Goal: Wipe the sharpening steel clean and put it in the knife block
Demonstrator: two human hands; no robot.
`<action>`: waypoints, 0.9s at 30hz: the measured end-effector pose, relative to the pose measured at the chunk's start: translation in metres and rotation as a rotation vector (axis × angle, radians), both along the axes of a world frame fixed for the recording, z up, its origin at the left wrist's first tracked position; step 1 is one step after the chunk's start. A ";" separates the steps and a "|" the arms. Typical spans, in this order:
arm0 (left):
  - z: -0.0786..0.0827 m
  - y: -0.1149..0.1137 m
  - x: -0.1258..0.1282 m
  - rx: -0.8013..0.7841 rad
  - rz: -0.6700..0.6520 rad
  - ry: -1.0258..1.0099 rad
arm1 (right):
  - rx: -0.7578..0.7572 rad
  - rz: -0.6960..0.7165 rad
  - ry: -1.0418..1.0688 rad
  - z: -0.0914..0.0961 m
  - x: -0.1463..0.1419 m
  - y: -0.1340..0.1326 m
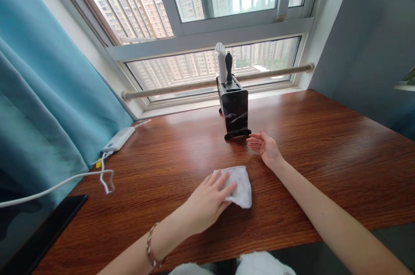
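My left hand (pixel 212 195) lies with fingers spread over a folded white cloth (pixel 242 186) on the wooden table. The cloth's right part sticks out past my fingers. My right hand (pixel 266 148) is raised just above the tabletop, with fingers loosely bent and apart and nothing in it. It is close to the front foot of a black upright holder (pixel 235 110); I cannot tell whether the fingertips touch it. From the holder's top rise a black handle (pixel 228 65) and something long and white (pixel 221 61).
A white power strip (pixel 118 139) with a white cable (pixel 55 186) lies along the left edge by the blue curtain (pixel 39 76). A dark flat screen (pixel 42 227) stands at the lower left. Behind the table (pixel 324 145) is a window with a horizontal pipe (pixel 181 89).
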State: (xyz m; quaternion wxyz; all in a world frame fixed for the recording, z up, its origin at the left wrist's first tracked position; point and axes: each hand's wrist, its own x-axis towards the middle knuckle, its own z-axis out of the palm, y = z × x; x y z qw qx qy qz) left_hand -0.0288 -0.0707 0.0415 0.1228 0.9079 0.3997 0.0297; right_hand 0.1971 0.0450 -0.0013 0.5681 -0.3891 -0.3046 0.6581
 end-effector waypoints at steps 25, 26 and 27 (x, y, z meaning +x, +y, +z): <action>-0.009 -0.043 -0.078 0.507 -0.153 -0.020 | 1.053 0.862 -1.099 0.019 -0.036 -0.058; -0.010 -0.041 -0.079 0.461 -0.105 -0.002 | 1.065 0.861 -1.128 0.018 -0.037 -0.059; -0.012 -0.039 -0.079 0.400 -0.055 0.008 | 1.071 0.852 -1.161 0.017 -0.038 -0.060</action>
